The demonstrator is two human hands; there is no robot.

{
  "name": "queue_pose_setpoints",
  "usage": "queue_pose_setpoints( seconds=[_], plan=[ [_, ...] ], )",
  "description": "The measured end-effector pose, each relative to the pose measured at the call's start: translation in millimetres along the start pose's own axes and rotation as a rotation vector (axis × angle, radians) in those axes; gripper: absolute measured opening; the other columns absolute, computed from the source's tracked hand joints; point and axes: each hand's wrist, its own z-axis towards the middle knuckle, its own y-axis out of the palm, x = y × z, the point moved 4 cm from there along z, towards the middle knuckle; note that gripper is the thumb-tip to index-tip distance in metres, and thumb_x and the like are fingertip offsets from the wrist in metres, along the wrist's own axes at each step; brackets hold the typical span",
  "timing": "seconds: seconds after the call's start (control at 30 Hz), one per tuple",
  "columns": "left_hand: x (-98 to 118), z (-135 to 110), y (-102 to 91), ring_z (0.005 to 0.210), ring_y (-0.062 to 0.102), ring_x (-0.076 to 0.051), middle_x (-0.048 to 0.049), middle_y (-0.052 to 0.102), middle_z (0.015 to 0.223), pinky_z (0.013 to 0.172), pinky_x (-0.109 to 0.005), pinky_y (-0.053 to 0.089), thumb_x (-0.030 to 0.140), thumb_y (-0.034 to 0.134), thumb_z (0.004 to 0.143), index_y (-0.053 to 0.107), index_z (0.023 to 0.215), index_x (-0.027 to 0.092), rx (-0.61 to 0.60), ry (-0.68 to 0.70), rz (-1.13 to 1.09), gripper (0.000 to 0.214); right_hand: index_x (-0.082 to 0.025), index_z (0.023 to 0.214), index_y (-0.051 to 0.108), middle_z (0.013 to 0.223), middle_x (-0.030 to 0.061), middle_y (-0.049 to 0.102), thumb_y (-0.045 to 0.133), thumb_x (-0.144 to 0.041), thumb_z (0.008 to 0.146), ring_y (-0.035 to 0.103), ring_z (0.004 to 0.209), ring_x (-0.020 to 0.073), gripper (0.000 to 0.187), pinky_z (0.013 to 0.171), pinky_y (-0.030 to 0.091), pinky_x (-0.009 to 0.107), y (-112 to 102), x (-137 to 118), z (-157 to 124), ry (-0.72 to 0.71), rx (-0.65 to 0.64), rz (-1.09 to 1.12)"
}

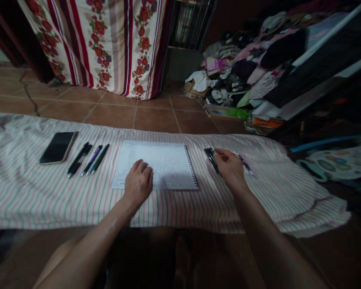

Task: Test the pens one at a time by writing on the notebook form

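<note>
A spiral notebook [171, 164] with a white page lies on a striped cloth. My left hand [138, 180] rests on its lower left part, fingers curled in and nothing seen in them. To the right of the notebook, my right hand [230, 166] pinches at black pens [211, 159] that lie close together on the cloth; how many of them the fingers grip is hidden. Just beyond that hand, partly covered by it, is another dark pen [246, 163] beside something pinkish.
Left of the notebook lie several pens [92, 160] in a loose row, one of them purple. A dark phone [58, 147] is farther left. Past the cloth's far edge are a tiled floor [153, 116], a floral curtain [114, 48] and a heap of clothes [243, 68].
</note>
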Motion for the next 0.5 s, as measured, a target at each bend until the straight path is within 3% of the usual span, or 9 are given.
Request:
queue_pose_setpoints(
  seconds=[0.07,0.27,0.37,0.5],
  plan=[
    [-4,0,-5.1,0.108,0.049,-0.028,-0.0120,0.064,0.098,0.090,-0.044,0.047,0.018,0.044,0.086,0.065,0.089,0.014,0.007,-0.019,0.013,0.022,-0.013,0.103,0.067,0.100,0.0120,0.067,0.049,-0.033,0.077,0.062,0.087,0.0207,0.037,0.079,0.049,0.032,18,-26,-20,-0.058,0.023,0.167],
    [-27,4,-28.9,0.097,0.052,-0.027,-0.0126,0.065,0.095,0.083,-0.044,0.047,0.021,0.044,0.086,0.066,0.087,0.014,0.040,-0.123,0.093,0.024,-0.017,0.099,0.067,0.100,0.0084,0.067,0.050,-0.031,0.077,0.063,0.083,0.0181,0.031,0.074,0.052,0.029,71,-92,-85,-0.114,-0.142,0.386],
    [-49,4,-43.0,0.096,0.050,-0.028,-0.0128,0.065,0.096,0.084,-0.043,0.046,0.024,0.045,0.085,0.067,0.089,0.014,0.059,-0.181,0.169,0.025,-0.019,0.101,0.065,0.104,0.0086,0.066,0.048,-0.031,0.079,0.063,0.086,0.0174,0.031,0.071,0.053,0.026,89,-107,-105,-0.221,-0.296,0.421],
    [-80,1,-61.0,0.095,0.050,-0.030,-0.0129,0.066,0.096,0.083,-0.042,0.045,0.022,0.047,0.082,0.070,0.090,0.013,0.046,-0.281,0.266,0.026,-0.016,0.103,0.063,0.098,0.0097,0.066,0.044,-0.026,0.081,0.063,0.079,0.0157,0.030,0.066,0.053,0.026,100,-113,-119,-0.329,-0.337,0.420]
  ],
)
